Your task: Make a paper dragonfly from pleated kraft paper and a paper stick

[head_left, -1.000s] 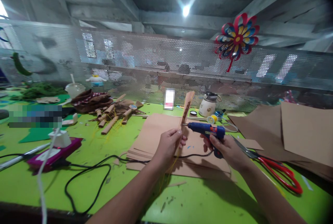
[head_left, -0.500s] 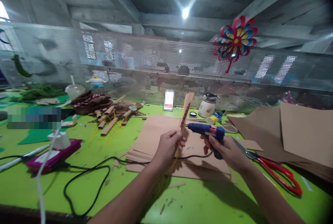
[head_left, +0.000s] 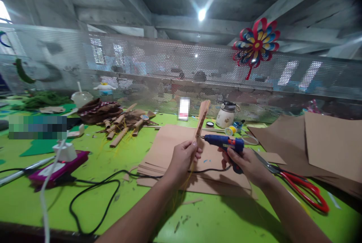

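Note:
My left hand (head_left: 185, 155) is closed round the lower end of a folded brown paper strip (head_left: 203, 115), which stands nearly upright with thin yellow strands along it. A blue glue gun (head_left: 224, 142) is gripped in my right hand (head_left: 244, 162). Its metal nozzle points left and meets, or almost meets, the strip just above my left fingers. Beneath both hands lies a stack of brown paper sheets (head_left: 164, 141) on the green table (head_left: 127, 213). Yellow strands hang down below my left hand.
Red-handled scissors (head_left: 305, 190) and large brown sheets (head_left: 333, 145) lie at right. Rolled paper pieces (head_left: 120, 135) are at back left. A purple power strip (head_left: 59, 169) and black cable (head_left: 93, 182) sit at left. Behind the stack stand a jar (head_left: 225, 115) and a phone (head_left: 184, 108).

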`<action>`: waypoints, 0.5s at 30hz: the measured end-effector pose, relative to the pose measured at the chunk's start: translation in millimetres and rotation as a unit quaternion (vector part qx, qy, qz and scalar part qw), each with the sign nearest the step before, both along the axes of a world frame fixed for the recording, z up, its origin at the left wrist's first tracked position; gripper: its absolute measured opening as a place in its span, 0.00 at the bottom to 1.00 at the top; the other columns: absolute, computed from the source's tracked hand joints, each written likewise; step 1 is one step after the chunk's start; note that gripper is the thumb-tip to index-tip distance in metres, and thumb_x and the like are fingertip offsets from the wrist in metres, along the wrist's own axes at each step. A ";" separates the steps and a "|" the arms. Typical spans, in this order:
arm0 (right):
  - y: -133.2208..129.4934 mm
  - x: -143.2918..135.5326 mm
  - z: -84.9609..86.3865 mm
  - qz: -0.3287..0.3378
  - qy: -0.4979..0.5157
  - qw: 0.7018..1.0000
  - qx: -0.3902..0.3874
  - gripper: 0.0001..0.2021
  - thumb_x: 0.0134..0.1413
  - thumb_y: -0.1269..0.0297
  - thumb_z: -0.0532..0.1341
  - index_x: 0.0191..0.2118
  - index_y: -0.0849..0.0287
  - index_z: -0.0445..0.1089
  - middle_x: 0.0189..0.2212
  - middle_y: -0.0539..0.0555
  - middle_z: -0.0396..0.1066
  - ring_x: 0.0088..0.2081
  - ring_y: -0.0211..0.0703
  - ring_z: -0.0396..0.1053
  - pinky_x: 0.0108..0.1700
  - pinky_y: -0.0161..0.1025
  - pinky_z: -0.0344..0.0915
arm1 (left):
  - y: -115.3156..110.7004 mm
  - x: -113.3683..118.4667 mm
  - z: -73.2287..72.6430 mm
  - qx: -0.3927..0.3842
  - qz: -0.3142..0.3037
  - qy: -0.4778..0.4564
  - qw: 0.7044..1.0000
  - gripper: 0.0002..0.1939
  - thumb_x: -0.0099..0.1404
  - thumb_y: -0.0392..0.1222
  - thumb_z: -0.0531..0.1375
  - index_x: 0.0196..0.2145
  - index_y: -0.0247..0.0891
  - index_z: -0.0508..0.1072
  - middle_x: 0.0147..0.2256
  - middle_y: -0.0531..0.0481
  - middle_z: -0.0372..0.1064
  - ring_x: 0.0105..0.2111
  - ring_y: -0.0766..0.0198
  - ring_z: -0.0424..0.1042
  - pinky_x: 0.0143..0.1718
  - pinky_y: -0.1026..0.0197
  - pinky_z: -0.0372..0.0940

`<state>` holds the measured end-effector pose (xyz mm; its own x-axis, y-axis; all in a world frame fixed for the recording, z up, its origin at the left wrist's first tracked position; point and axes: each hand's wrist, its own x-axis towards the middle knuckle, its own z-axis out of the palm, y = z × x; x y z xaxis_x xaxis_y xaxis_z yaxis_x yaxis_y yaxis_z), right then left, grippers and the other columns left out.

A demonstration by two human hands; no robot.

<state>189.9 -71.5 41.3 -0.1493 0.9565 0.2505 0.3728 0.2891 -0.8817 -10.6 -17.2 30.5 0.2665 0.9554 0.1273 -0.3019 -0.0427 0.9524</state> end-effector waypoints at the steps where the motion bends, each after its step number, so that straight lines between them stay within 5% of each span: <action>1: -0.1 0.3 -0.1 0.000 -0.003 1.000 -0.004 0.22 0.57 0.48 0.52 0.35 0.66 0.69 0.23 0.55 0.67 0.26 0.39 0.65 0.25 0.35 0.57 | 0.0 -0.3 0.8 0.002 0.002 0.002 1.000 0.14 0.54 0.48 0.61 0.24 0.32 0.71 0.24 0.46 0.68 0.21 0.68 0.64 0.23 0.66 0.56; 15: 2.2 -9.0 -0.9 0.005 0.055 0.998 0.007 0.20 0.56 0.49 0.54 0.35 0.64 0.67 0.23 0.50 0.60 0.27 0.40 0.67 0.31 0.37 0.63 | -3.3 0.2 0.1 -0.035 -0.039 -0.005 0.999 0.14 0.54 0.48 0.61 0.25 0.32 0.72 0.24 0.46 0.68 0.20 0.69 0.63 0.23 0.66 0.57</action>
<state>180.9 -69.3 40.4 -0.1287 0.9514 0.2797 0.2704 0.3050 -0.9132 -10.5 -20.5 30.6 0.3386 0.9387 0.0638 -0.3108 0.0476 0.9493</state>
